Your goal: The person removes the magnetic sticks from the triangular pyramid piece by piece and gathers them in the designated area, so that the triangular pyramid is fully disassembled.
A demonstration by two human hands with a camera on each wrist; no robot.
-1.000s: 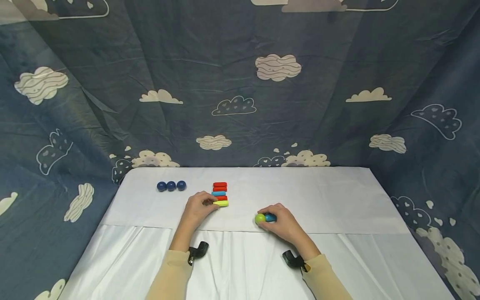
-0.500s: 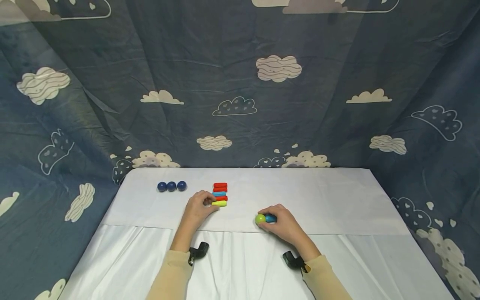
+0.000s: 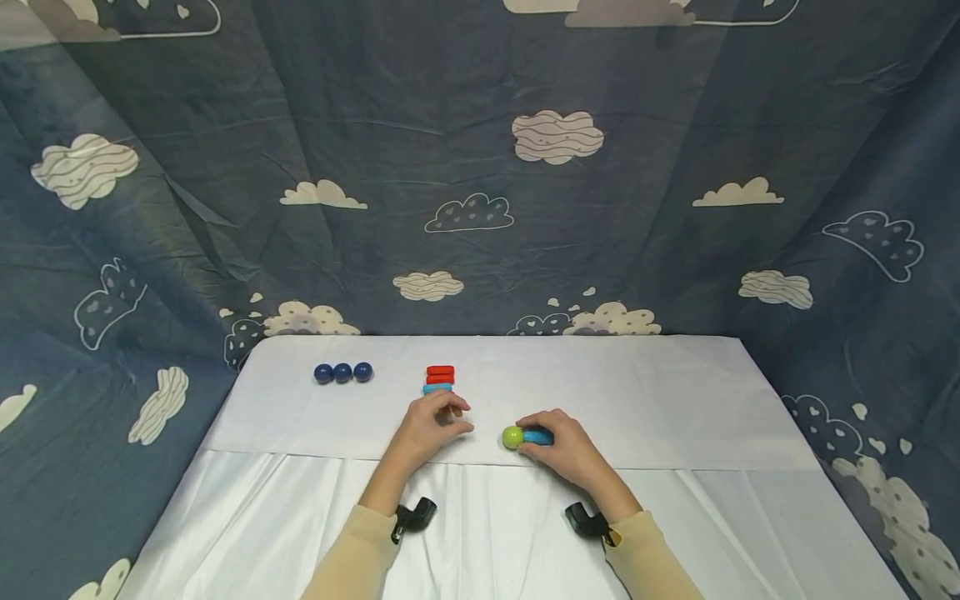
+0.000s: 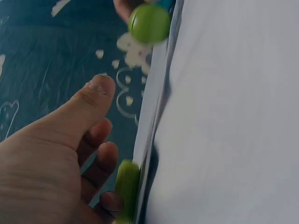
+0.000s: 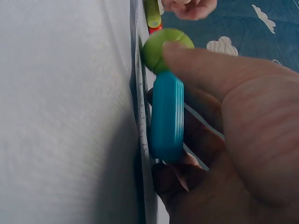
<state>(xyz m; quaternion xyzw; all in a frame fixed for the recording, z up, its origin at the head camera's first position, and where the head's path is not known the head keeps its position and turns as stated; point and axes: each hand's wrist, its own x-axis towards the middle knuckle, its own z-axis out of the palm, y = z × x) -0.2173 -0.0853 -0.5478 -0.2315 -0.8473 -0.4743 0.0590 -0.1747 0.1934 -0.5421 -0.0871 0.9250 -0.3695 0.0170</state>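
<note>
My right hand (image 3: 566, 446) holds a short blue rod (image 5: 167, 116) with a lime green ball (image 5: 163, 49) at its left end, low over the white table. In the right wrist view the thumb lies against the ball and the other fingers are behind the rod. My left hand (image 3: 427, 429) hovers left of the ball, thumb and fingertips apart, with nothing between them. Beyond it, red rods (image 3: 440, 380) and a light blue rod (image 3: 437, 388) lie stacked in a column. A yellow-green rod (image 4: 126, 186) shows beside the left hand's lower fingers; in the head view that hand hides it.
Three dark blue balls (image 3: 342, 372) sit in a row at the back left of the white-covered table (image 3: 637, 400). A dark cloth (image 3: 480, 250) printed with clouds hangs behind and on both sides.
My left hand has left the yellow-green rod and moved right, towards the green ball. The ball and blue rod have shifted slightly left at my right fingertips, showing more of the rod.
</note>
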